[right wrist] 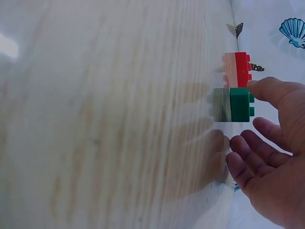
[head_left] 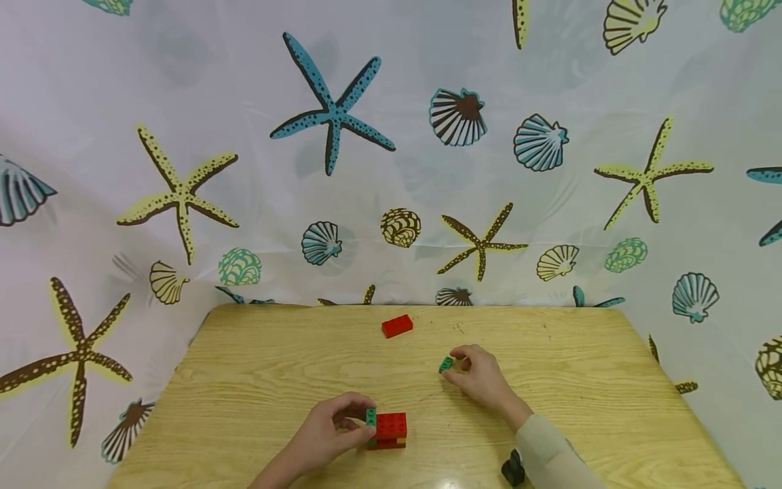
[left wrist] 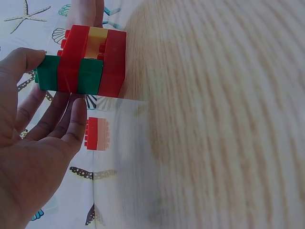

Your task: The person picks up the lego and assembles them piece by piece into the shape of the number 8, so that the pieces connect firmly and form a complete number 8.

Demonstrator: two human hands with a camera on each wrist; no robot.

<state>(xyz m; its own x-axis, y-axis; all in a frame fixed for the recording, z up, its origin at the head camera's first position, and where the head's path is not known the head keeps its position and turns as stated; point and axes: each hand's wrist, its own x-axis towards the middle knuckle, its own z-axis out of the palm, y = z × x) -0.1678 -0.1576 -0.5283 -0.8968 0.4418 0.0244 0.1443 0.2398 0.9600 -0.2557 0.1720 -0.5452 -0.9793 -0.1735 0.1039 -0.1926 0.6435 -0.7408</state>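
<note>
My left hand (head_left: 326, 431) grips the red-and-green brick stack (head_left: 386, 430) at lower centre of the table (head_left: 256, 367). My right hand (head_left: 479, 373), apart, pinches a small green brick (head_left: 445, 364); a loose red brick (head_left: 397, 325) lies beyond.

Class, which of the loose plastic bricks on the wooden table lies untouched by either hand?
The red plastic brick near the far edge; the small green brick is at the right hand's fingertips.

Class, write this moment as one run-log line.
left hand: grips brick stack | right hand: pinches green brick | red brick: apart
</note>
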